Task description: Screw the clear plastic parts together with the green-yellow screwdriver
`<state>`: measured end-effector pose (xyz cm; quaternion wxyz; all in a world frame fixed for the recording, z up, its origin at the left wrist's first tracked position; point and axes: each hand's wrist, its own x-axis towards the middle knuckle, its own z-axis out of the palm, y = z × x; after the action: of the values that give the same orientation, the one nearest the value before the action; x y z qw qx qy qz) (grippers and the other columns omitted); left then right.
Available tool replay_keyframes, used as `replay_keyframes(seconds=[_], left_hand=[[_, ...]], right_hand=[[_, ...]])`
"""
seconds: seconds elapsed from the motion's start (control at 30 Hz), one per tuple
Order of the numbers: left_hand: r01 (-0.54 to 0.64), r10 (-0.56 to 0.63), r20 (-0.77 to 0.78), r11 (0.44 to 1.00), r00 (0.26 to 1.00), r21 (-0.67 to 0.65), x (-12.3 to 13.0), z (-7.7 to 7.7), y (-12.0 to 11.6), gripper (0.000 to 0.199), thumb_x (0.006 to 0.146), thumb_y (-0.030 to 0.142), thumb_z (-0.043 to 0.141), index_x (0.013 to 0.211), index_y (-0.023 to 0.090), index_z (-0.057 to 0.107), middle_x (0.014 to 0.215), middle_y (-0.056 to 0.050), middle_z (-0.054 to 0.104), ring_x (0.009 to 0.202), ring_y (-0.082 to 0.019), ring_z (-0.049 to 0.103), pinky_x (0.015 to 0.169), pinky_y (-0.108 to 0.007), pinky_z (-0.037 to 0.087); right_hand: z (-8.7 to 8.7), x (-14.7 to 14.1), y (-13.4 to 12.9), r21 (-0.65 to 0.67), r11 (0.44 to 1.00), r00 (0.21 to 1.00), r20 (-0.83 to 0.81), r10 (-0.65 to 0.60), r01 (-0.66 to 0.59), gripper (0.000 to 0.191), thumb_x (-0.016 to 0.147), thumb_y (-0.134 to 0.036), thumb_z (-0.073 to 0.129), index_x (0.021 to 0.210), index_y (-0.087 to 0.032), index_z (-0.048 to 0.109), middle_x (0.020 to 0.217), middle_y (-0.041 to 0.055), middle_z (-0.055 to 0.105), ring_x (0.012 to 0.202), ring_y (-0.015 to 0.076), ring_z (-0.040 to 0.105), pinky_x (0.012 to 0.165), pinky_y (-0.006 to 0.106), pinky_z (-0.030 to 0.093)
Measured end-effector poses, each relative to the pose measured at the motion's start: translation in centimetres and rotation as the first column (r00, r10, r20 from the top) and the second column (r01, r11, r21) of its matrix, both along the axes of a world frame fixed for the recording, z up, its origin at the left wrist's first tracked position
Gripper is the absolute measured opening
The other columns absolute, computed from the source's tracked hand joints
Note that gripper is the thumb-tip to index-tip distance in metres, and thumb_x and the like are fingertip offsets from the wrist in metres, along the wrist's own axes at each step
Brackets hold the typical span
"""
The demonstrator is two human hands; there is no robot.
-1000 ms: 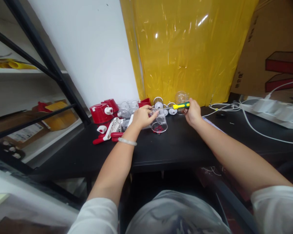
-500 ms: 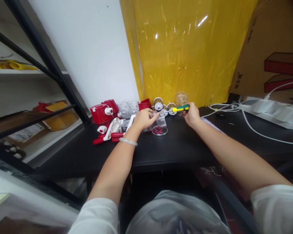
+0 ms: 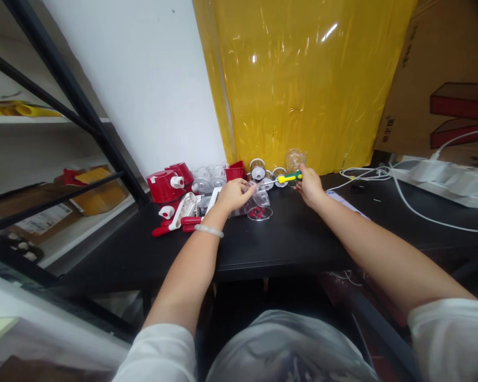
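My right hand [image 3: 311, 187] is closed around the yellow and green handle of a screwdriver [image 3: 290, 178]. Its metal shaft points left, toward the fingertips of my left hand [image 3: 238, 194]. Those fingers are pinched at the edge of a clear plastic piece [image 3: 262, 196]; the exact grip is partly hidden. Directly below, small red parts [image 3: 258, 213] show inside a round clear rim on the black table [image 3: 279, 241]. Whether the clear piece and this rim belong to one container, I cannot tell.
Left of my hands are red housings [image 3: 162, 187], white handles with red grips [image 3: 183, 211] and several clear cups [image 3: 202, 179]. Metal-and-white cylinders [image 3: 257, 170] and a red bin [image 3: 235, 171] stand behind. White cables [image 3: 416, 209] and a power strip [image 3: 446, 180] lie right.
My right hand and the screwdriver have shifted slightly left, toward my left hand. The left hand stays nearly in place.
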<state>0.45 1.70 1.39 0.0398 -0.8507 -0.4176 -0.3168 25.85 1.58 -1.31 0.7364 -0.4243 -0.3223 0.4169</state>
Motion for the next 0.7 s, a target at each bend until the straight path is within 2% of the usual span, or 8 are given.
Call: replay_keyframes(seconds=[0.2, 0.4, 0.57, 0.63, 0.7], left_hand=[[-0.002, 0.002, -0.009, 1.0, 1.0, -0.003, 0.14, 0.14, -0.19, 0.053, 0.096, 0.056, 0.049, 0.068, 0.02, 0.076, 0.107, -0.01, 0.078, 0.099, -0.025, 0.073, 0.092, -0.037, 0.056], [-0.001, 0.001, -0.01, 1.0, 1.0, -0.011, 0.19, 0.2, -0.33, 0.054, 0.096, 0.058, 0.049, 0.069, 0.02, 0.078, 0.11, -0.01, 0.078, 0.101, -0.026, 0.073, 0.093, -0.038, 0.057], [0.002, -0.002, -0.013, 1.0, 1.0, -0.008, 0.17, 0.13, -0.19, 0.054, 0.097, 0.058, 0.049, 0.071, 0.02, 0.078, 0.111, -0.011, 0.078, 0.104, -0.026, 0.072, 0.094, -0.037, 0.056], [0.001, -0.001, -0.013, 1.0, 1.0, -0.01, 0.16, 0.12, -0.16, 0.054, 0.096, 0.058, 0.049, 0.071, 0.02, 0.078, 0.112, -0.01, 0.078, 0.104, -0.026, 0.072, 0.094, -0.038, 0.056], [0.0, 0.0, -0.018, 1.0, 1.0, -0.012, 0.15, 0.11, -0.17, 0.054, 0.097, 0.058, 0.048, 0.071, 0.02, 0.078, 0.112, -0.01, 0.078, 0.104, -0.026, 0.072, 0.094, -0.038, 0.056]], right_hand=[[-0.19, -0.19, 0.42, 0.061, 0.998, 0.996, -0.087, 0.013, -0.008, 0.032, 0.088, -0.044, 0.068, 0.081, -0.025, 0.044, 0.056, -0.0099, 0.042, 0.044, 0.0071, 0.042, 0.045, 0.018, 0.046], [-0.17, -0.15, 0.42, 0.057, 0.997, 0.988, -0.141, 0.068, -0.061, 0.023, 0.092, -0.037, 0.057, 0.077, -0.023, 0.045, 0.057, -0.0066, 0.045, 0.046, 0.009, 0.044, 0.046, 0.02, 0.045], [-0.32, 0.04, 0.42, 0.017, 0.999, 0.991, -0.124, 0.046, -0.044, 0.029, 0.096, -0.048, 0.049, 0.08, -0.024, 0.046, 0.054, -0.0076, 0.041, 0.042, 0.0093, 0.04, 0.043, 0.02, 0.042], [-0.35, 0.05, 0.3, 0.014, 0.999, 0.995, -0.093, 0.041, -0.04, 0.036, 0.092, -0.056, 0.057, 0.08, -0.025, 0.044, 0.051, -0.0099, 0.035, 0.04, 0.0083, 0.034, 0.041, 0.019, 0.039], [-0.3, 0.0, 0.12, 0.036, 0.998, 0.996, -0.075, 0.052, -0.049, 0.04, 0.087, -0.057, 0.065, 0.079, -0.026, 0.041, 0.049, -0.0116, 0.029, 0.039, 0.0075, 0.029, 0.04, 0.018, 0.038]])
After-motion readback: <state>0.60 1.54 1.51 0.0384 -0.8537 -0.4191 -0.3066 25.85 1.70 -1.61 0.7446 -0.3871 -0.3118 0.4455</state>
